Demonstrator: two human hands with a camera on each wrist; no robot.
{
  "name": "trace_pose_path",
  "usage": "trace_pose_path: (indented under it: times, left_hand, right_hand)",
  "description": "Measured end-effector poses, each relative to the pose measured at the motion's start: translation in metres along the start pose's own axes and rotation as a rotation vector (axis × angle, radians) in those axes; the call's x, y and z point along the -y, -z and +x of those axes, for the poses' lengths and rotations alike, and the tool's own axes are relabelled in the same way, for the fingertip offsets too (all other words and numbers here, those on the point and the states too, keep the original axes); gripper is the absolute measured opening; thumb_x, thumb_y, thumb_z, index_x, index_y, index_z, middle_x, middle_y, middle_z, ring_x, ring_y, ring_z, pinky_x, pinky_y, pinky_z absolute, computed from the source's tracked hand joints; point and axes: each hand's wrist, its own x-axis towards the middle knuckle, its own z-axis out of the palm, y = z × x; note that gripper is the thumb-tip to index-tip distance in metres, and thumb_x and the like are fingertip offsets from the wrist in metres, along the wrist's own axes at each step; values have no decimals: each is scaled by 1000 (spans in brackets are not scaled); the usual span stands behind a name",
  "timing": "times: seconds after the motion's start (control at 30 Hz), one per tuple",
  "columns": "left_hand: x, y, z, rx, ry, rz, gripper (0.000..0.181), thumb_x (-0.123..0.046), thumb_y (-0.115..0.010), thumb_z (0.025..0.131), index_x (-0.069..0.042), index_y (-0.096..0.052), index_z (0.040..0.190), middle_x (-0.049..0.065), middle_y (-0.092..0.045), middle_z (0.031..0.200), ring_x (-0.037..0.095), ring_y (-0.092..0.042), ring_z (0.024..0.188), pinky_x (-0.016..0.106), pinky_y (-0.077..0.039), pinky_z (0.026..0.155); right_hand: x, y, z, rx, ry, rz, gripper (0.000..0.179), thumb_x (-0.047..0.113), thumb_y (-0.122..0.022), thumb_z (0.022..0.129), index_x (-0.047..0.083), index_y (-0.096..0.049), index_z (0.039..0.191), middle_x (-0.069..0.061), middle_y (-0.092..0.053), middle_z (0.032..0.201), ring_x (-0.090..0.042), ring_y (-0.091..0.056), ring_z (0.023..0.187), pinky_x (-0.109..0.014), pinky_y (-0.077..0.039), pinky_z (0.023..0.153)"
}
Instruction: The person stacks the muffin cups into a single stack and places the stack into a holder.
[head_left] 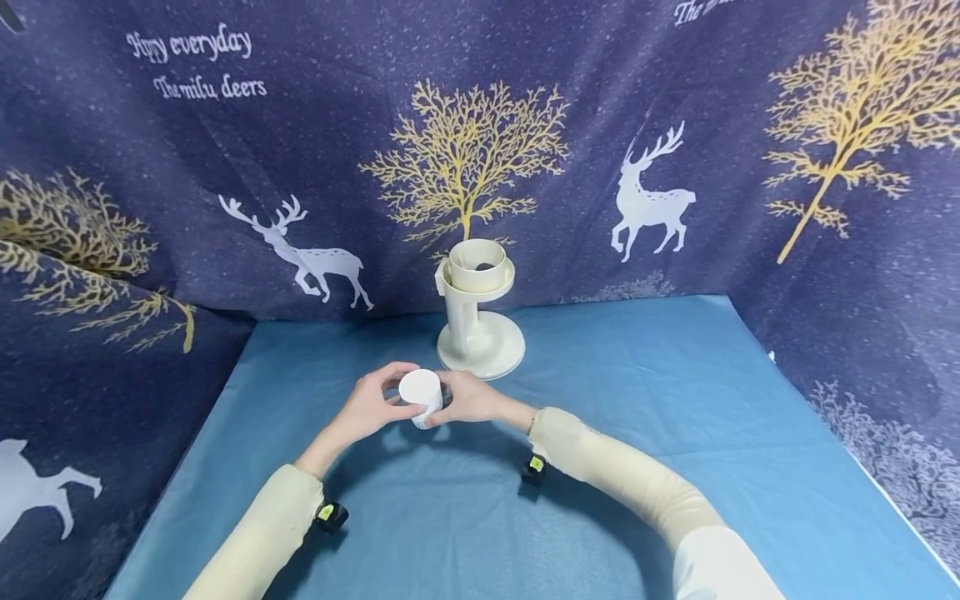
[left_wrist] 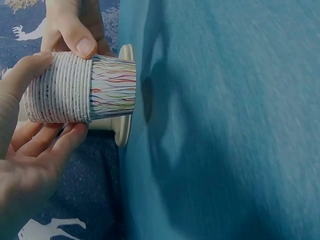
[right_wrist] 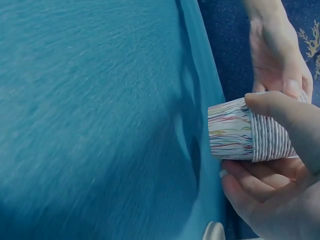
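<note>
A stack of white paper cups (head_left: 422, 398) printed with thin coloured wavy lines is held over the table, mouths up, its rims nested in ridges. My left hand (head_left: 371, 406) grips it from the left, with the thumb on one side and curled fingers (left_wrist: 47, 137) on the other. From the opposite side my right hand (head_left: 474, 397) grips the same stack, its thumb (right_wrist: 270, 106) lying along the rims near the lowest cup. Right behind the hands stands a cream-coloured stand (head_left: 491, 343) with a round base, a column and an upper ring holding a short open cylinder (head_left: 477, 265).
A blue cloth (head_left: 645, 392) covers the table. Behind and at both sides hang dark blue curtains (head_left: 555, 208) with printed deer and golden trees. Small black devices (head_left: 332, 517) sit at the wrists, just below the sleeves.
</note>
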Motion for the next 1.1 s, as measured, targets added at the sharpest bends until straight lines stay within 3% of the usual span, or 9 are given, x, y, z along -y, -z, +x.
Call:
trace_pose_path:
  times: [0.37, 0.5, 0.7, 0.87, 1.1]
  left_hand:
    - [-16, -15, 15, -21, -35, -91, 59, -26, -79, 71, -17, -53, 123, 7, -61, 115, 25, -57, 108, 38, -48, 89]
    - [-34, -16, 16, -21, -43, -147, 58, -17, -78, 72, -11, -52, 123, 12, -61, 116, 28, -56, 109, 40, -47, 89]
    - [-65, -18, 23, 3, -82, -203, 57, -7, -75, 73, -4, -48, 123, 18, -59, 119, 32, -55, 110, 44, -46, 90]
    - [-79, -19, 34, -2, -115, -216, 55, -5, -74, 75, -4, -49, 123, 19, -58, 120, 33, -54, 111, 48, -44, 92]
    - [-95, -16, 50, -31, -142, -265, 52, -5, -70, 78, -4, -49, 126, 19, -58, 118, 31, -56, 105, 49, -42, 94]
  right_hand:
    - [-6, 23, -20, -40, 45, 79, 55, 25, -74, 75, 10, -50, 123, -2, -61, 108, -9, -60, 90, -23, -51, 73]
    - [-6, 34, -26, -57, 67, 74, 54, 24, -73, 75, 7, -51, 122, -4, -62, 107, -11, -60, 92, -29, -52, 77]
    - [-1, 56, -36, -86, 30, 74, 55, 25, -74, 75, 7, -51, 122, -5, -63, 105, -18, -62, 94, -32, -51, 80]
    - [0, 73, -41, -147, 22, 55, 54, 28, -76, 74, 7, -53, 119, -4, -64, 99, -15, -62, 90, -28, -52, 78]
    - [7, 98, -44, -205, 28, 89, 61, 29, -74, 76, 12, -48, 129, -4, -63, 99, -14, -63, 89, -30, -52, 80]
